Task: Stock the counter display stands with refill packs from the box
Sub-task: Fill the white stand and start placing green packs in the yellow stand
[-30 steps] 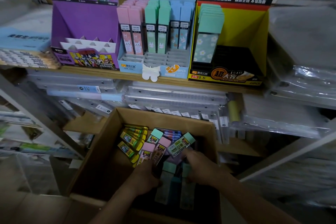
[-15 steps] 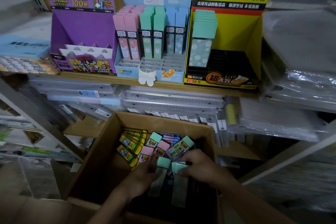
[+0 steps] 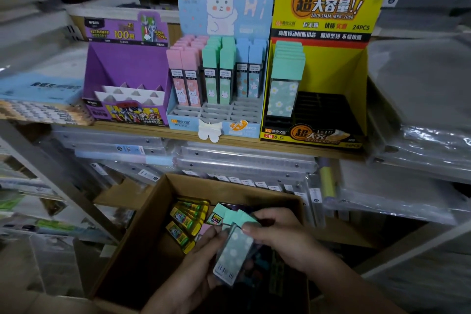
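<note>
left hand [image 3: 200, 260], right hand [image 3: 281, 238] around packs [image 3: 233, 250]

Both forearms stretch up from the lower edge of the frame and the hands meet in the lower centre. The left hand [image 3: 204, 260] curls its fingers round the left side of the green packs [image 3: 233, 253]. The right hand [image 3: 283, 239] grips them from the right, with its thumb near their upper end.

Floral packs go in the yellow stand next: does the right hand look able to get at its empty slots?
Probably yes: the black slots in the yellow stand lie open beside its mint row, nothing between them and the right hand.
</note>
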Action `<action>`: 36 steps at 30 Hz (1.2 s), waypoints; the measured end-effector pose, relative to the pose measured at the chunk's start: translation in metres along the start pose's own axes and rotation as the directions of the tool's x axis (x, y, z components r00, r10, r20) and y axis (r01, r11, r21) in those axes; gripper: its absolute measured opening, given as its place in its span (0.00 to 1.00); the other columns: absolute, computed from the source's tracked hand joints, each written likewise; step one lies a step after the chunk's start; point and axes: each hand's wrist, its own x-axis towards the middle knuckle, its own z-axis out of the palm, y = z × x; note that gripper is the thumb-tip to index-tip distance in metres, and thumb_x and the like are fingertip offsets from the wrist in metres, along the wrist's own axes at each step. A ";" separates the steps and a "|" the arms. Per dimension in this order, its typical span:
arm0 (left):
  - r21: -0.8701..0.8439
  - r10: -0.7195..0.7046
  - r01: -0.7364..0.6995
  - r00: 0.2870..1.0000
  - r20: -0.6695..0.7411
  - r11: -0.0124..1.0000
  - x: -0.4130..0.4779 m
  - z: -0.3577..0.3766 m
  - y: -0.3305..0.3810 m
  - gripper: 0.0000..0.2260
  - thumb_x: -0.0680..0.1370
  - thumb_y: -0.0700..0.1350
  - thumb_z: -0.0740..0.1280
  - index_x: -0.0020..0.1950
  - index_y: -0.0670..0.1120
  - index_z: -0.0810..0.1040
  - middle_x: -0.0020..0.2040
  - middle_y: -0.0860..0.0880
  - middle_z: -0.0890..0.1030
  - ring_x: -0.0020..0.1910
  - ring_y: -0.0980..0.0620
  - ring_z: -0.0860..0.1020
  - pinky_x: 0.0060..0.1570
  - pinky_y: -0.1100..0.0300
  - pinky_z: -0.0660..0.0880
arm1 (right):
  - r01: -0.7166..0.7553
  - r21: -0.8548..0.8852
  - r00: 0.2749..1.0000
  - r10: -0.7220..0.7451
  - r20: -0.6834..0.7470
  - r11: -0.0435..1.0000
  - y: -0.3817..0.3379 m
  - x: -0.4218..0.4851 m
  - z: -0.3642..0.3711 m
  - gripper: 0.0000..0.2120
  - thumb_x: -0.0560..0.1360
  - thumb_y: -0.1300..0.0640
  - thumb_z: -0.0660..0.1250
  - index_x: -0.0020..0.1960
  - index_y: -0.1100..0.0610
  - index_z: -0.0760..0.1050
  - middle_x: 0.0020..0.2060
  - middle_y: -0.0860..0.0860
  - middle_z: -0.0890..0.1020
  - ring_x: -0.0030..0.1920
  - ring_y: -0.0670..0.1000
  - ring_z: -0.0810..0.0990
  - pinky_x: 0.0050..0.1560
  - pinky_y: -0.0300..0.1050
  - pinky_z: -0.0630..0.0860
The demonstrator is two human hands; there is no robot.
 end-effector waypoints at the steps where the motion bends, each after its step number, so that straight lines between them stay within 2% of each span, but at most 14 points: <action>1: -0.047 0.024 -0.024 1.000 0.007 0.999 -0.002 0.003 0.003 0.14 0.78 0.49 0.69 0.61 0.47 0.79 0.55 0.38 0.85 0.45 0.40 0.85 0.37 0.53 0.80 | 0.022 0.004 0.999 -0.022 0.026 1.000 -0.005 -0.002 0.001 0.15 0.69 0.61 0.79 0.53 0.65 0.81 0.43 0.63 0.86 0.40 0.59 0.86 0.38 0.47 0.81; 3: -0.082 0.073 -0.071 0.997 0.015 0.994 -0.005 0.011 0.008 0.17 0.77 0.48 0.69 0.64 0.43 0.77 0.53 0.34 0.84 0.40 0.39 0.85 0.35 0.52 0.80 | 0.072 -0.010 0.996 -0.071 0.044 0.997 -0.013 -0.005 0.003 0.14 0.68 0.58 0.80 0.51 0.61 0.83 0.42 0.62 0.86 0.37 0.58 0.86 0.37 0.48 0.81; 7: -0.036 0.184 -0.186 0.982 -0.052 0.982 -0.014 0.026 0.024 0.18 0.75 0.48 0.70 0.63 0.42 0.79 0.51 0.28 0.82 0.37 0.38 0.84 0.32 0.53 0.80 | 0.169 -0.041 0.986 -0.169 -0.005 0.985 -0.031 -0.012 0.008 0.13 0.68 0.53 0.79 0.50 0.56 0.84 0.42 0.58 0.87 0.38 0.57 0.85 0.43 0.55 0.83; 10: 0.054 0.243 -0.240 0.968 -0.059 0.969 -0.026 0.036 0.042 0.17 0.74 0.52 0.70 0.58 0.43 0.84 0.47 0.29 0.83 0.36 0.39 0.83 0.34 0.52 0.81 | 0.270 -0.110 0.960 -0.276 -0.040 0.957 -0.045 -0.022 0.012 0.10 0.69 0.47 0.77 0.47 0.50 0.84 0.40 0.51 0.88 0.41 0.51 0.86 0.43 0.47 0.82; 12: 0.076 0.269 -0.264 0.961 -0.058 0.961 -0.035 0.044 0.054 0.16 0.73 0.52 0.70 0.55 0.45 0.86 0.47 0.30 0.84 0.38 0.38 0.84 0.35 0.52 0.81 | 0.307 -0.139 0.947 -0.317 -0.056 0.941 -0.054 -0.029 0.013 0.11 0.69 0.44 0.76 0.44 0.50 0.84 0.35 0.49 0.86 0.35 0.47 0.84 0.35 0.41 0.77; 15: 0.108 0.324 -0.318 0.945 -0.046 0.942 -0.047 0.056 0.066 0.14 0.76 0.49 0.68 0.57 0.44 0.85 0.49 0.35 0.85 0.43 0.39 0.86 0.36 0.54 0.82 | 0.327 -0.196 0.934 -0.347 -0.081 0.925 -0.067 -0.038 0.011 0.18 0.71 0.42 0.75 0.41 0.58 0.81 0.29 0.55 0.83 0.28 0.49 0.80 0.29 0.42 0.71; 18: 0.083 0.364 -0.361 0.931 -0.029 0.929 -0.058 0.069 0.074 0.13 0.78 0.47 0.67 0.59 0.44 0.84 0.52 0.38 0.86 0.48 0.39 0.86 0.36 0.55 0.83 | 0.385 -0.085 0.920 -0.390 -0.041 0.919 -0.080 -0.047 0.009 0.14 0.75 0.48 0.74 0.42 0.60 0.79 0.30 0.61 0.83 0.28 0.54 0.81 0.27 0.42 0.72; 20: 0.063 0.385 -0.383 0.923 -0.019 0.921 -0.063 0.078 0.080 0.13 0.79 0.46 0.66 0.60 0.43 0.83 0.52 0.37 0.86 0.48 0.40 0.86 0.35 0.58 0.82 | 0.434 -0.012 0.901 -0.435 -0.012 0.901 -0.091 -0.056 0.007 0.12 0.75 0.50 0.73 0.44 0.60 0.79 0.31 0.63 0.83 0.28 0.55 0.80 0.27 0.43 0.73; 23: 0.080 0.437 -0.432 0.898 -0.056 0.898 -0.065 0.088 0.088 0.13 0.76 0.50 0.67 0.55 0.47 0.86 0.50 0.39 0.87 0.45 0.41 0.87 0.33 0.58 0.82 | 0.530 -0.033 0.847 -0.531 -0.013 0.847 -0.110 -0.069 -0.001 0.10 0.75 0.48 0.72 0.45 0.55 0.80 0.33 0.61 0.83 0.29 0.54 0.79 0.28 0.45 0.74; 25: 0.122 0.487 -0.477 0.870 -0.071 0.870 -0.063 0.093 0.095 0.11 0.72 0.53 0.68 0.50 0.54 0.87 0.49 0.43 0.88 0.45 0.43 0.87 0.35 0.55 0.82 | 0.597 -0.112 0.794 -0.605 -0.057 0.794 -0.126 -0.077 -0.008 0.10 0.75 0.46 0.72 0.47 0.53 0.81 0.32 0.59 0.83 0.29 0.54 0.78 0.29 0.45 0.74; 27: 0.137 0.517 -0.503 0.852 -0.089 0.853 -0.061 0.098 0.103 0.08 0.70 0.53 0.70 0.46 0.57 0.87 0.44 0.44 0.88 0.40 0.43 0.87 0.35 0.52 0.82 | 0.657 -0.167 0.728 -0.676 -0.111 0.735 -0.142 -0.083 -0.016 0.10 0.75 0.47 0.72 0.48 0.54 0.80 0.30 0.57 0.82 0.27 0.53 0.77 0.28 0.44 0.73; 30: 0.108 0.573 -0.564 0.814 -0.096 0.819 -0.056 0.103 0.112 0.11 0.67 0.49 0.72 0.46 0.46 0.87 0.36 0.39 0.85 0.28 0.43 0.82 0.24 0.56 0.77 | 0.738 -0.183 0.632 -0.760 -0.152 0.650 -0.166 -0.089 -0.026 0.05 0.77 0.54 0.72 0.45 0.56 0.80 0.28 0.57 0.81 0.25 0.51 0.76 0.27 0.40 0.72; 32: 0.059 0.580 -0.577 0.809 -0.091 0.814 -0.053 0.105 0.118 0.14 0.68 0.46 0.71 0.51 0.40 0.83 0.37 0.34 0.83 0.28 0.43 0.79 0.23 0.57 0.73 | 0.769 -0.198 0.585 -0.794 -0.167 0.608 -0.182 -0.091 -0.033 0.05 0.77 0.57 0.70 0.45 0.58 0.80 0.28 0.58 0.80 0.24 0.52 0.75 0.27 0.41 0.73; 36: 0.032 0.589 -0.588 0.804 -0.081 0.808 -0.050 0.108 0.126 0.15 0.69 0.43 0.70 0.55 0.40 0.81 0.41 0.32 0.83 0.29 0.44 0.78 0.23 0.58 0.72 | 0.776 -0.305 0.509 -0.834 -0.214 0.552 -0.208 -0.092 -0.042 0.04 0.79 0.59 0.68 0.47 0.60 0.79 0.29 0.58 0.81 0.25 0.51 0.77 0.28 0.41 0.74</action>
